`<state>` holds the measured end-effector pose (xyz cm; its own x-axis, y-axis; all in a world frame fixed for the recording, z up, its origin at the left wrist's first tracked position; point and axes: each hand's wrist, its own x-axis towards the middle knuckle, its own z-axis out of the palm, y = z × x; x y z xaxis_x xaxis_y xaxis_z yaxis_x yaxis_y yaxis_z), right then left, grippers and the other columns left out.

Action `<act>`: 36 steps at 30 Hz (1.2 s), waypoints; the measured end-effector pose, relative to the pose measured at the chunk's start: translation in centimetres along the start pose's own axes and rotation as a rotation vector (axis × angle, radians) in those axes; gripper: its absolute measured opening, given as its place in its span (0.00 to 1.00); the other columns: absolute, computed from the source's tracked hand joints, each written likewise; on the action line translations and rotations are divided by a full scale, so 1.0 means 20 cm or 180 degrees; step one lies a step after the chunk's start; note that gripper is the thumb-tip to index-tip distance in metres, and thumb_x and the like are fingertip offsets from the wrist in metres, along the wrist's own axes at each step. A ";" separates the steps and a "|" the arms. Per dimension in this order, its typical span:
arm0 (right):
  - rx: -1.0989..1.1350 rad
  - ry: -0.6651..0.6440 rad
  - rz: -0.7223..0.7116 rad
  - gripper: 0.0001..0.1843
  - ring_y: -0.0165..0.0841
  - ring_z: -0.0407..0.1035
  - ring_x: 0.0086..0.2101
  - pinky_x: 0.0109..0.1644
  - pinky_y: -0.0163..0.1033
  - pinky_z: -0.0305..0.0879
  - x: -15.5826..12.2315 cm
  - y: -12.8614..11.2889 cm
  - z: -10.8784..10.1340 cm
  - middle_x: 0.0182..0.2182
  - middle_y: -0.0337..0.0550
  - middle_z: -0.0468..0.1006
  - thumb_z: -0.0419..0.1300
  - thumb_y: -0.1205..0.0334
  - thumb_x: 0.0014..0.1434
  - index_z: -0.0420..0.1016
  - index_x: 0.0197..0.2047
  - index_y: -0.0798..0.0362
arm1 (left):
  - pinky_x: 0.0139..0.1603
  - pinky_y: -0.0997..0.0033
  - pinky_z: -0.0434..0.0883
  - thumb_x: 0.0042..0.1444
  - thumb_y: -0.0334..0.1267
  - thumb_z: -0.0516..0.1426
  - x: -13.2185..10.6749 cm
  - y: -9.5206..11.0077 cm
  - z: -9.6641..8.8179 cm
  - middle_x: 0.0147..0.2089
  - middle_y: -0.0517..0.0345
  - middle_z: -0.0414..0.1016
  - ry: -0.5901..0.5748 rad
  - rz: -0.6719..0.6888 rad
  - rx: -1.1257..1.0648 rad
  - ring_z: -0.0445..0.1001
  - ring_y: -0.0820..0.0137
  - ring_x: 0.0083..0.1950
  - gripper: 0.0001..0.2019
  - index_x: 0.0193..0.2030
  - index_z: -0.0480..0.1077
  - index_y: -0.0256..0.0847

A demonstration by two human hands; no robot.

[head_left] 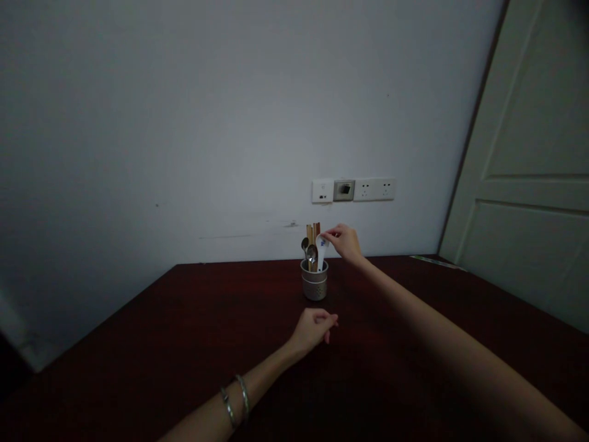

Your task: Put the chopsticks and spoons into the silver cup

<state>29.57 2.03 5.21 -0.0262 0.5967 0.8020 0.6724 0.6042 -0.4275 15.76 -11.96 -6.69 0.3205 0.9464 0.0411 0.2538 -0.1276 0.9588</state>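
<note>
My right hand (344, 240) pinches the bowl end of a white ceramic soup spoon (321, 252) with a small blue pattern. The spoon points handle down, its lower end inside a grey metal utensil holder (315, 285) with small holes in its side. Beside it in the holder stand wooden chopsticks (310, 233) and metal spoons (311, 253), bowls up. Nearer to me, my left hand (313, 331) hovers or rests just in front of the holder, apart from it. Its fingers are curled in, with nothing visible in them. Two bracelets (235, 400) circle the left wrist.
The holder stands on a dark red table (207, 319) near its back edge. Behind rises a pale wall (221, 135) with a row of sockets and switches (353, 190). A panelled door (529, 153) is at the right. A thin strip (437, 263) lies at the table's back right.
</note>
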 end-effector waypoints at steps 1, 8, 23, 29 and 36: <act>-0.0003 -0.0053 -0.0006 0.13 0.29 0.64 0.25 0.29 0.33 0.57 -0.02 0.01 0.01 0.24 0.42 0.72 0.57 0.53 0.48 0.77 0.27 0.54 | 0.18 0.79 0.49 0.48 0.54 0.50 0.00 0.00 0.00 0.11 0.66 0.58 0.0003 0.0007 0.0012 0.52 0.81 0.13 0.23 0.30 0.70 0.31; 0.0121 -0.0316 0.0030 0.14 0.29 0.64 0.25 0.29 0.33 0.57 -0.14 0.04 0.06 0.24 0.42 0.72 0.57 0.53 0.48 0.77 0.27 0.54 | 0.18 0.79 0.50 0.49 0.52 0.50 0.00 0.00 0.01 0.11 0.66 0.58 0.0003 0.0055 0.0015 0.52 0.81 0.13 0.22 0.29 0.71 0.31; 0.0254 -0.0586 0.0246 0.14 0.31 0.65 0.26 0.30 0.34 0.59 -0.27 0.07 0.09 0.24 0.43 0.73 0.58 0.53 0.47 0.77 0.27 0.55 | 0.19 0.78 0.52 0.50 0.51 0.50 -0.01 0.01 0.00 0.12 0.65 0.59 -0.0005 0.0109 0.0021 0.53 0.80 0.14 0.21 0.29 0.71 0.32; 0.0231 -0.0578 0.0219 0.13 0.31 0.66 0.28 0.32 0.35 0.60 -0.28 0.06 0.07 0.26 0.44 0.74 0.57 0.54 0.48 0.77 0.29 0.55 | 0.20 0.78 0.52 0.50 0.52 0.50 -0.01 0.01 0.00 0.12 0.65 0.59 -0.0006 0.0076 0.0073 0.53 0.80 0.14 0.22 0.30 0.71 0.32; 0.0463 -0.0881 0.0458 0.13 0.32 0.69 0.27 0.32 0.33 0.61 -0.27 0.06 0.06 0.27 0.44 0.78 0.56 0.55 0.49 0.77 0.30 0.55 | 0.19 0.79 0.50 0.49 0.53 0.50 0.00 0.00 0.00 0.11 0.66 0.58 0.0018 0.0048 0.0097 0.53 0.80 0.14 0.23 0.30 0.71 0.32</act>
<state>29.59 0.13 -0.22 -0.1520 0.7899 0.5940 0.5719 0.5605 -0.5990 15.80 -11.96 -6.69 0.3193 0.9459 0.0573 0.2766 -0.1508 0.9491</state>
